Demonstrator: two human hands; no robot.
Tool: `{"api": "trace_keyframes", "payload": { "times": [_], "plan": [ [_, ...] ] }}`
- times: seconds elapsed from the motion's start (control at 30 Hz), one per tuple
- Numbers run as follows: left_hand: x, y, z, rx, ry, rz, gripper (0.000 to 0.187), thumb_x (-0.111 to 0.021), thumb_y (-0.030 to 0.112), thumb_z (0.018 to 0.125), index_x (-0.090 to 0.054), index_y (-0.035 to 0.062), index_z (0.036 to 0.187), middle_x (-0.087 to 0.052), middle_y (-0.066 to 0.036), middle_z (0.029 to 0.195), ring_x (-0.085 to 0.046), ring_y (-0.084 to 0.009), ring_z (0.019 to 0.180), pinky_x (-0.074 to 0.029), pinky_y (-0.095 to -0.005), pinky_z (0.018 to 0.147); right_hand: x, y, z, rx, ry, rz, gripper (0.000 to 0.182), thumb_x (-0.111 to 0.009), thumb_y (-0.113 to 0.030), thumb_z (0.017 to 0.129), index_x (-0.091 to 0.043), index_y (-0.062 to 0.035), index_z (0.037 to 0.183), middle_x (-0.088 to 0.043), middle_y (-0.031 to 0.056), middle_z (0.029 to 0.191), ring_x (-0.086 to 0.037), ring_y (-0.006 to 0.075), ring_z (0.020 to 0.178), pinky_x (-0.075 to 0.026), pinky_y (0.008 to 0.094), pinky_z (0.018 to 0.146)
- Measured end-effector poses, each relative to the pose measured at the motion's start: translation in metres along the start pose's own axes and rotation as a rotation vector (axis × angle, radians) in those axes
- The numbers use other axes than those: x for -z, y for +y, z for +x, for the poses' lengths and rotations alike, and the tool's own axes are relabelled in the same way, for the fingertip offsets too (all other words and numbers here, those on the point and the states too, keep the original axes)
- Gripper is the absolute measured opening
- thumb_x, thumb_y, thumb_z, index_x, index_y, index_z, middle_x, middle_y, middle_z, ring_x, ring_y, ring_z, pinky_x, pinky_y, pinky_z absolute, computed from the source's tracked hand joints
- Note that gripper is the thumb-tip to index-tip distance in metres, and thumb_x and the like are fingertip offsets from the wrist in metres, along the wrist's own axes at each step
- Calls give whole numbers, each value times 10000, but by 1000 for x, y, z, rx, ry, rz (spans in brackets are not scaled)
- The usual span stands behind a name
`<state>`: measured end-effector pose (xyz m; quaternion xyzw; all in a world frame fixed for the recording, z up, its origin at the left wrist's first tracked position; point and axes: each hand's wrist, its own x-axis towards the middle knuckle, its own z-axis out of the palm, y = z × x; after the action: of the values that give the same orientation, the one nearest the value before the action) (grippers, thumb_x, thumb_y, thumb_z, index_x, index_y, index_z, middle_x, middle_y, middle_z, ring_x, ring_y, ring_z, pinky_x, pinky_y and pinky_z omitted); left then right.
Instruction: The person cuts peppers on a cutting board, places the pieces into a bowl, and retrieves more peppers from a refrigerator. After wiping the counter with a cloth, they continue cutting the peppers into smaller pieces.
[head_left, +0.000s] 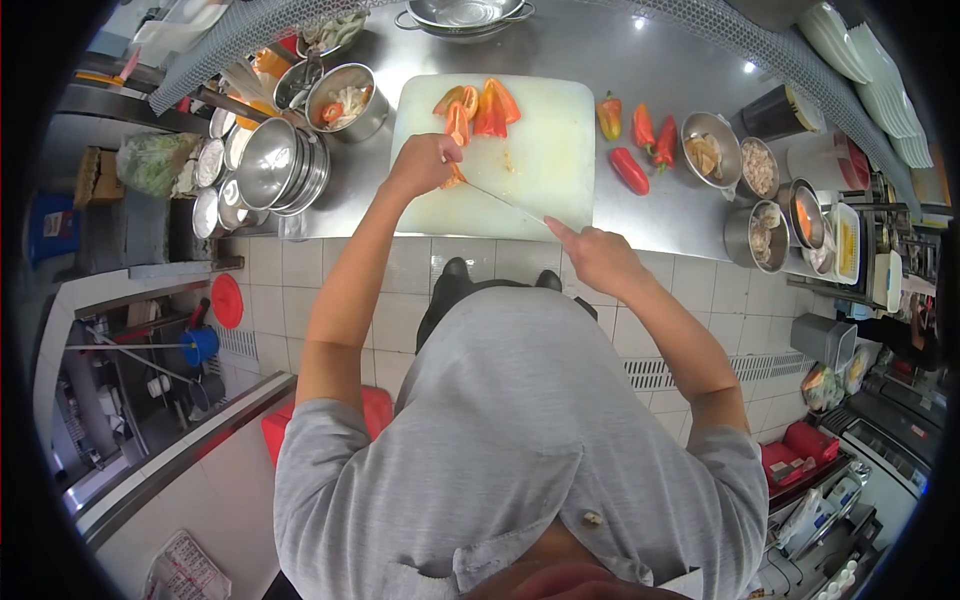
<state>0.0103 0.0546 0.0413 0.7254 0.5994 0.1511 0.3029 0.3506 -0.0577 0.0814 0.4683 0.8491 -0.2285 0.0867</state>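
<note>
My right hand (607, 260) is closed round the handle of a knife, index finger stretched forward along it. The thin knife blade (505, 201) slants up and left over the white cutting board (555, 160). At the board's left side, the fingers of my left hand (425, 166) are closed on a piece of red pepper (455, 177), with the knife tip close beside it. Most of that piece is hidden by the hand. Farther up the board lie cut orange-red pepper pieces (492, 108). Whole red peppers (629, 171) lie right of the board.
Stacked steel bowls (285, 165) and a steel pot (347, 102) with cut food stand left of the board. On the right are steel bowls of food (712, 150) and a dark container (783, 112). A colander (465, 15) sits at the back. The counter's front edge runs before me.
</note>
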Motion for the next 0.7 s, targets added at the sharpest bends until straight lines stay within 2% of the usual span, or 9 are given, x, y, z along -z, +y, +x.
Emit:
{"api": "trace_keyframes", "payload": {
  "times": [0.13,0.23,0.33,0.43,0.53,0.63,0.7],
  "plan": [
    [-6,-12,2,-71,107,84,193,-701,10,773,-753,29,958,-762,-136,950,-736,-255,813,-590,-365,745,26,-4,-12,-39,-8,-98,653,-568,-90,931,-471,-186,1569,-675,188,832,-703,356,776,-575,481,717],
    [-6,-13,0,-44,126,87,170,-706,11,767,-736,19,934,-757,-145,957,-736,-262,813,-591,-368,750,20,3,-20,5,56,69,568,-540,-131,992,-490,-187,1555,-682,187,809,-704,341,773,-570,490,735],
    [-5,-14,-1,-48,119,103,152,-713,21,754,-720,9,906,-750,-153,934,-735,-265,807,-592,-371,750,15,-8,-15,-6,-12,365,509,-511,-168,1035,-497,-181,1544,-705,193,842,-709,327,787,-560,497,752],
    [2,-12,-5,9,120,52,121,-714,43,743,-699,17,860,-732,-154,937,-712,-320,854,-571,-417,797,6,-13,-8,-117,-115,393,510,-518,-166,1031,-494,-169,1540,-721,210,876,-708,356,798,-547,502,765],
    [8,-19,-8,47,112,71,123,-722,56,729,-689,16,841,-722,-157,922,-703,-324,852,-563,-415,790,1,-11,-15,-168,-78,440,514,-537,-151,1024,-490,-153,1536,-718,227,869,-699,406,804,-543,511,778],
    [15,-33,-19,93,141,23,117,-727,58,720,-694,28,828,-722,-163,934,-698,-329,867,-559,-419,795,-22,2,-26,-70,146,407,522,-555,-139,1016,-487,-146,1534,-722,232,873,-687,450,801,-538,523,791],
    [18,-56,-33,165,135,68,128,-738,94,736,-693,33,840,-727,-163,937,-702,-336,892,-559,-434,807,-13,-3,-35,-154,105,430,530,-562,-140,1014,-482,-144,1537,-724,240,899,-690,453,838,-534,530,806]
  ]
}}
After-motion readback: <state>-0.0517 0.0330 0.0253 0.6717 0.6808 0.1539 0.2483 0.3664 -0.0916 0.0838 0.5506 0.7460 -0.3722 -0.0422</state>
